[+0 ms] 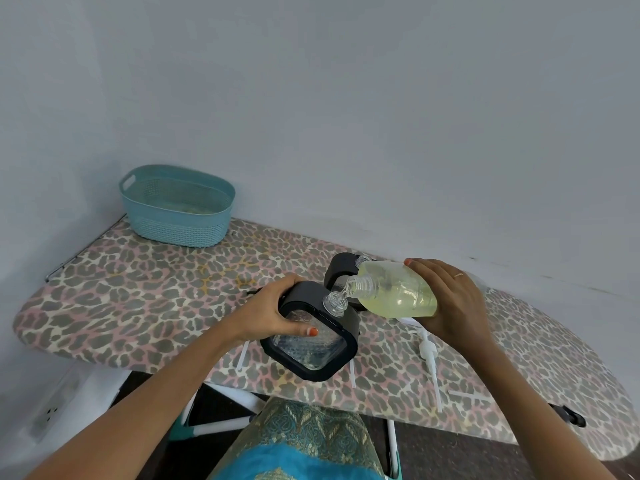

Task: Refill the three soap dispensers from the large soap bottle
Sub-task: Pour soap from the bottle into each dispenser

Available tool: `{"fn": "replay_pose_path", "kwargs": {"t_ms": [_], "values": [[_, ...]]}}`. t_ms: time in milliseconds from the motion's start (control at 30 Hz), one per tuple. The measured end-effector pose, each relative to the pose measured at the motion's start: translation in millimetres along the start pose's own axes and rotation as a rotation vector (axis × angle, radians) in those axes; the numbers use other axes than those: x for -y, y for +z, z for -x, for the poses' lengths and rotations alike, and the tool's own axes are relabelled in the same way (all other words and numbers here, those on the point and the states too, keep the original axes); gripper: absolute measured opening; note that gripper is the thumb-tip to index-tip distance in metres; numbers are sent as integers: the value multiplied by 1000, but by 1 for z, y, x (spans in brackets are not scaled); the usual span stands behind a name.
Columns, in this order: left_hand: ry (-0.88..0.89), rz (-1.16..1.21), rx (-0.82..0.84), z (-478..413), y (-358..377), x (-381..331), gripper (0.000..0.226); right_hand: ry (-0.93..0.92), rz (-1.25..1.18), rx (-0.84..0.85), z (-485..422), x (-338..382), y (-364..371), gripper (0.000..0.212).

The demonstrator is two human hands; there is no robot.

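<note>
A pale grey-blue wall (346, 98) runs behind an ironing board (138, 306) with a leopard-print cover, its far edge close against the wall. A teal basket (180, 230) sits at the board's far left end, just by the wall.

The left hand (277, 310) grips a soap dispenser (311, 351), a clear body in a black frame. The fingers wrap over the frame's top and the thumb presses on the clear front. The dispenser is tilted, with its threaded neck pointing up and to the right, and its lower end hangs about over the board's near edge. The right hand (446, 299) is curled round the base of the large soap bottle (398, 292), which lies nearly level with yellowish soap pooled along its lower side. The bottle's open mouth is right at the dispenser's neck.

Behind the bottle a second black dispenser (341, 268) stands on the board, partly hidden; I cannot make out a third. A white pump head (427, 348) with its tube lies on the cover below the right wrist, and thin white tubes (242, 355) lie near the front edge.

A broad stretch of printed cover lies between the basket and the left hand. On the right, the board curves away past the right forearm.
</note>
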State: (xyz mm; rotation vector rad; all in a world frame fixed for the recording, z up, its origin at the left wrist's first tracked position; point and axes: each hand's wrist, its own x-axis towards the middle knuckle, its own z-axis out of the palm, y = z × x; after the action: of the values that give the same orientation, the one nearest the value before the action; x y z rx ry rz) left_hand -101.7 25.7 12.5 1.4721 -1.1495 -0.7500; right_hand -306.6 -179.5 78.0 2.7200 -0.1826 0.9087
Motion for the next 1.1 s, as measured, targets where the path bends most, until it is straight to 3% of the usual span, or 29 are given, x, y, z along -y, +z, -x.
{"fn": "replay_pose_path", "kwargs": {"t_ms": [167,367,1100], "values": [[4,-2,3,-1,1,0,50,1,8,-12,0,0,-2,62],[14,22,-2,1,2,-2,68,-7,11,-20,-1,0,-4,62],[45,14,-16,-2,6,2,80,-3,14,-24,0,-3,-10,57]]}}
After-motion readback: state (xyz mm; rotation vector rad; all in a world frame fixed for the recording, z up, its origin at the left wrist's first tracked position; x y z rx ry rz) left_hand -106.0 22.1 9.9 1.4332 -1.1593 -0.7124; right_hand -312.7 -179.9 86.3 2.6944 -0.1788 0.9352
